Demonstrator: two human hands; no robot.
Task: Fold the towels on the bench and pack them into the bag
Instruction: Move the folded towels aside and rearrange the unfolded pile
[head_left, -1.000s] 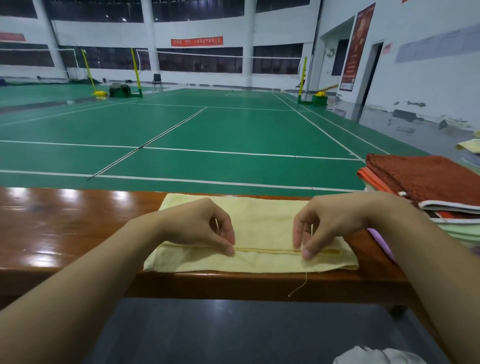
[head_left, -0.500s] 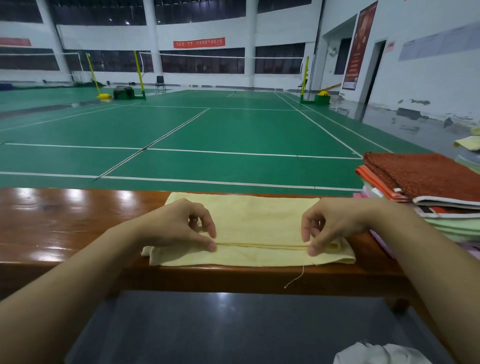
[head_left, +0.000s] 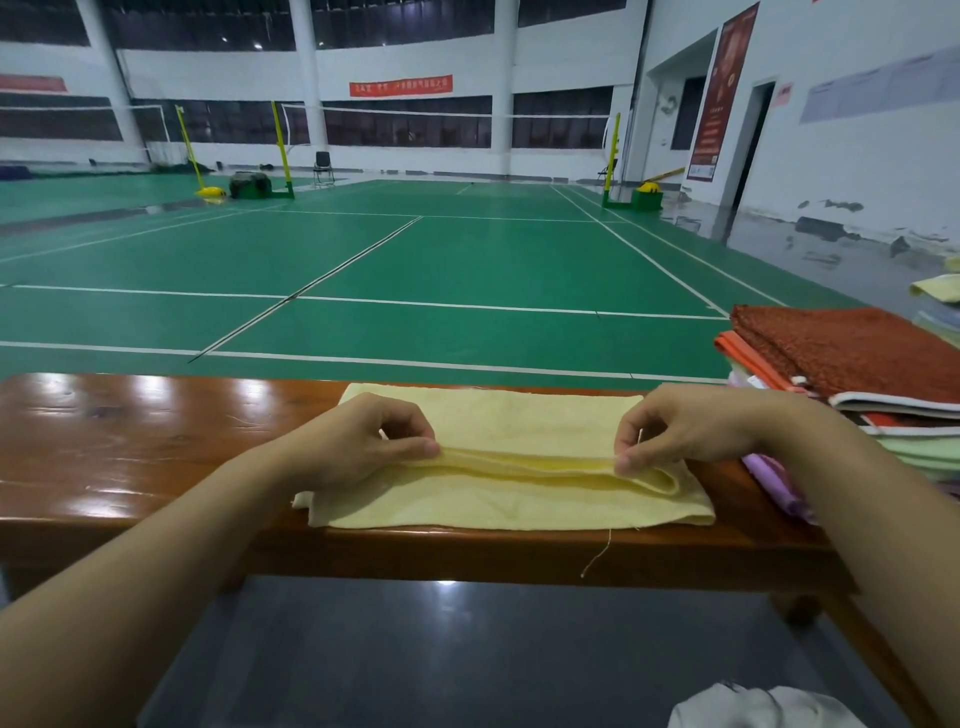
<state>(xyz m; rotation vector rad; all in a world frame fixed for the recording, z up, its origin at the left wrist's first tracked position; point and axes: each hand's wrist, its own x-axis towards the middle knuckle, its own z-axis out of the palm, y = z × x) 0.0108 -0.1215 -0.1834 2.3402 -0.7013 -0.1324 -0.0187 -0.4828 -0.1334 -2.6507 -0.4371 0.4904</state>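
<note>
Pinching soft yellow towel (head_left: 498, 499) fold, left hand (head_left: 358, 441), right hand (head_left: 680, 434), glossy wooden bench (head_left: 130, 441).

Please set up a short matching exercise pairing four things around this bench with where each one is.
Things:
1. yellow towel
2. rust-red towel
3. loose thread
4. white cloth

Places:
A. hanging over the bench's near edge
B. bottom edge of the view, below the bench
C. pinched by both hands
D. top of the stack at right

Pairs: 1-C, 2-D, 3-A, 4-B
</note>
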